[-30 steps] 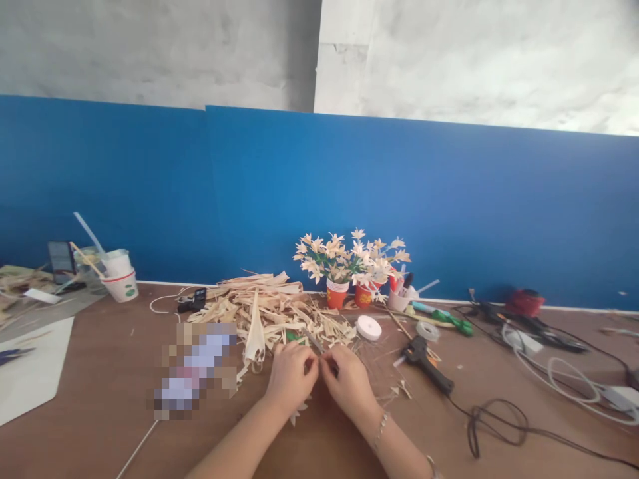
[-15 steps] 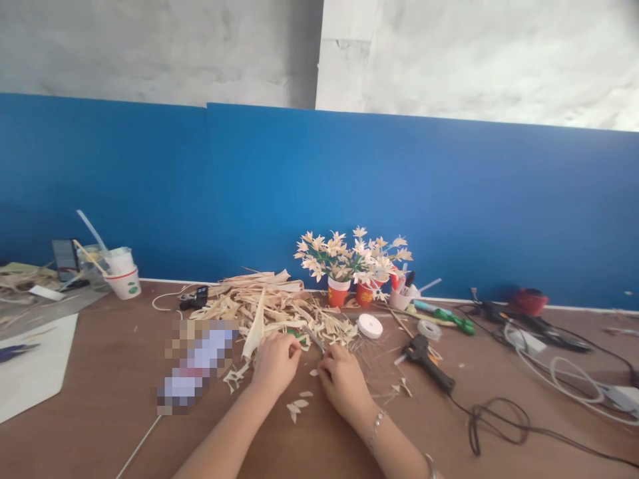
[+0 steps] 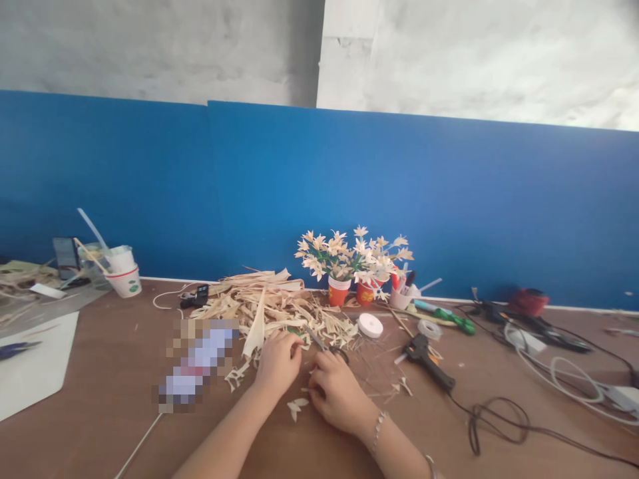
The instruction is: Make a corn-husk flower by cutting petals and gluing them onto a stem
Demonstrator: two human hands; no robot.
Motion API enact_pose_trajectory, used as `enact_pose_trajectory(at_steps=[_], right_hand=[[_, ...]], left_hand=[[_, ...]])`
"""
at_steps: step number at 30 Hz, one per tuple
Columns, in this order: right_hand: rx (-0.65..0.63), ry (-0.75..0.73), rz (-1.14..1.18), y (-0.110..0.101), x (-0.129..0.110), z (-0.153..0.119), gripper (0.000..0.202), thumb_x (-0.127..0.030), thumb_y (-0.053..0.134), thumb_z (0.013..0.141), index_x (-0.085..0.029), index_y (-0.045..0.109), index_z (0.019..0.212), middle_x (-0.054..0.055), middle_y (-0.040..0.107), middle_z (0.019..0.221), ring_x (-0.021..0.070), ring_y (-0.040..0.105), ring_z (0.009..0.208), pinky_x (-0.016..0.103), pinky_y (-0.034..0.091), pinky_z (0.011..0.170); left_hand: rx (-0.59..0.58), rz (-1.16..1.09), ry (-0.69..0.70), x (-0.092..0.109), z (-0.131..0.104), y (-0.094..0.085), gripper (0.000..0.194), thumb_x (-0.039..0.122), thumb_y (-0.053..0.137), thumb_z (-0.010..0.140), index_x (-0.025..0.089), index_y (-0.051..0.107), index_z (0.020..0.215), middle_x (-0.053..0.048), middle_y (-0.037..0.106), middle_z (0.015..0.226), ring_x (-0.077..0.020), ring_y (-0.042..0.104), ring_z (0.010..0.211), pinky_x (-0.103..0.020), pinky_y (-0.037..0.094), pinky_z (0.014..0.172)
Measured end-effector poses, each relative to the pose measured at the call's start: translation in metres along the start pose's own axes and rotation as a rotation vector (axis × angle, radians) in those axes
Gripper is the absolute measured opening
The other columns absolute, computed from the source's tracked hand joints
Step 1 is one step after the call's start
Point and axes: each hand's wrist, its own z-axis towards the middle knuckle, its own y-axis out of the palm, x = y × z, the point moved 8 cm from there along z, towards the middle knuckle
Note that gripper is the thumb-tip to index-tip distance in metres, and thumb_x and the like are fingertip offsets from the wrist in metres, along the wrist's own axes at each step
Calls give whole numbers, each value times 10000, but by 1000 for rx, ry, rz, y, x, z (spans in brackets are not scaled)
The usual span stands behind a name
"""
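Note:
My left hand [image 3: 279,359] is closed in front of the husk pile, its fingers pinched together; whatever they hold is hidden or too small to name. To its right, my right hand [image 3: 334,389] is bent low over the table, fingers curled and thumb down beside small pale petals [image 3: 298,406]. Scissors [image 3: 317,340] lie just beyond the right hand, their blades pointing to the pile of pale dried husks [image 3: 264,299]. Whether the right fingertips hold a petal cannot be made out.
Two red cups with pale flowers [image 3: 339,291] stand at the back. A white tape roll [image 3: 370,326] and a glue gun [image 3: 429,362] with a looping cable lie right. At left are a blurred-out phone [image 3: 200,362] and a white cup [image 3: 123,282].
My right hand has moved a little left and toward me, down to the petals. The scissors' dark handles now show beyond it. My left hand has barely moved.

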Motion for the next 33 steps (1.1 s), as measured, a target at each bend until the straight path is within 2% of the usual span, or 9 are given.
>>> enact_pose_trajectory(at_steps=[5, 9, 13, 18, 20, 23, 26, 33], right_hand=[[97, 109, 201, -7, 19, 1, 155, -26, 513, 641, -174, 561, 633, 28, 559, 814, 159, 505, 785, 268, 383, 717], [146, 130, 260, -16, 24, -2, 153, -33, 523, 651, -175, 578, 639, 30, 563, 819, 159, 525, 793, 262, 399, 722], [103, 66, 96, -12, 11, 0, 133, -85, 580, 670, -195, 628, 728, 31, 570, 869, 179, 511, 834, 298, 377, 756], [54, -11, -107, 4, -2, 6, 90, -109, 556, 716, -180, 606, 692, 44, 581, 848, 195, 487, 825, 319, 348, 728], [106, 25, -46, 1, 3, 6, 118, -77, 537, 702, -178, 594, 683, 41, 583, 850, 188, 494, 824, 309, 356, 734], [199, 115, 183, -10, 16, 4, 149, -46, 509, 686, -179, 572, 656, 31, 583, 840, 163, 520, 811, 273, 386, 739], [221, 175, 365, -18, 27, 2, 147, -58, 498, 694, -175, 552, 623, 30, 579, 798, 152, 539, 767, 253, 411, 704], [257, 202, 448, -23, 34, 2, 129, -98, 509, 703, -177, 525, 603, 25, 580, 741, 158, 544, 743, 267, 423, 697]], left_hand=[[-111, -167, 76, 9, -1, 8, 220, 59, 495, 697, 211, 643, 757, -20, 646, 785, -191, 555, 844, -314, 425, 789], [-176, -144, 127, 15, -4, 13, 260, 32, 482, 680, 215, 652, 750, -19, 644, 785, -197, 546, 851, -316, 423, 793], [-95, -74, 69, 7, -2, 9, 328, -21, 431, 667, 203, 650, 764, -33, 640, 797, -203, 542, 860, -327, 421, 799], [-30, -81, 26, 1, 1, 5, 306, -13, 445, 667, 200, 647, 753, -31, 643, 796, -201, 544, 850, -326, 428, 788], [-40, -120, 26, 0, 1, 5, 287, 2, 456, 662, 200, 651, 736, -28, 646, 787, -196, 550, 846, -319, 428, 789], [-102, -204, 40, 2, 1, 9, 257, 29, 472, 659, 202, 660, 692, -18, 651, 753, -185, 561, 818, -301, 425, 781], [-175, -249, 74, 9, 0, 13, 227, 68, 495, 683, 212, 669, 665, -5, 656, 727, -180, 562, 799, -304, 406, 798], [-240, -229, 73, 19, -3, 15, 120, 148, 572, 693, 218, 657, 645, -10, 648, 725, -186, 550, 796, -316, 389, 797]])
